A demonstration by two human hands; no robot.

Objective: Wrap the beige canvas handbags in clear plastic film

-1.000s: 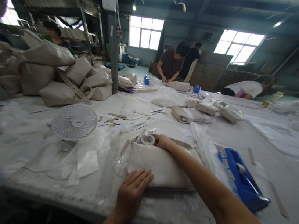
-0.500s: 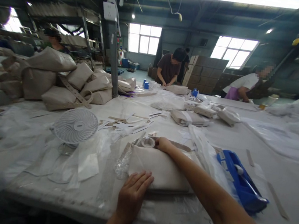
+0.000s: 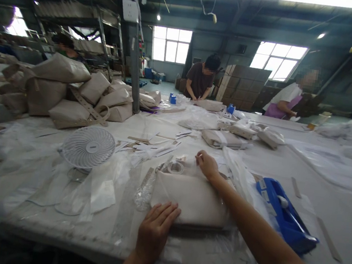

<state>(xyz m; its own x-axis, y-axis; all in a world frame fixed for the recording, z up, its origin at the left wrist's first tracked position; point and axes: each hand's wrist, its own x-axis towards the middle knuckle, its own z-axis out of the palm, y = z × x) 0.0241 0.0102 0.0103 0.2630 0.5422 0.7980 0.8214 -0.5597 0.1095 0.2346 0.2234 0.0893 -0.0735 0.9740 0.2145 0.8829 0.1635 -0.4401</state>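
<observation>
A folded beige bag (image 3: pixel 191 197) lies on the table in front of me, with a coiled pale strap (image 3: pixel 176 167) at its back left. My left hand (image 3: pixel 157 228) rests on the front left corner of the bag, fingers stretched out flat. At the bag's far edge my right hand (image 3: pixel 207 166) is raised a little, its fingers pinched together on what looks like clear plastic film (image 3: pixel 191 164). Crumpled clear wrap (image 3: pixel 143 195) lies against the bag's left side.
A white fan (image 3: pixel 89 148) stands left, before a heap of beige bags (image 3: pixel 59 89). To the right is a blue tape dispenser (image 3: pixel 286 217). Paper strips (image 3: pixel 150 148) and wrapped bags (image 3: pixel 222 138) lie farther back. Co-workers (image 3: pixel 200 78) stand across the table.
My right hand has moved up and slightly right, off the strap at the bag's back. My left hand stays on the front corner.
</observation>
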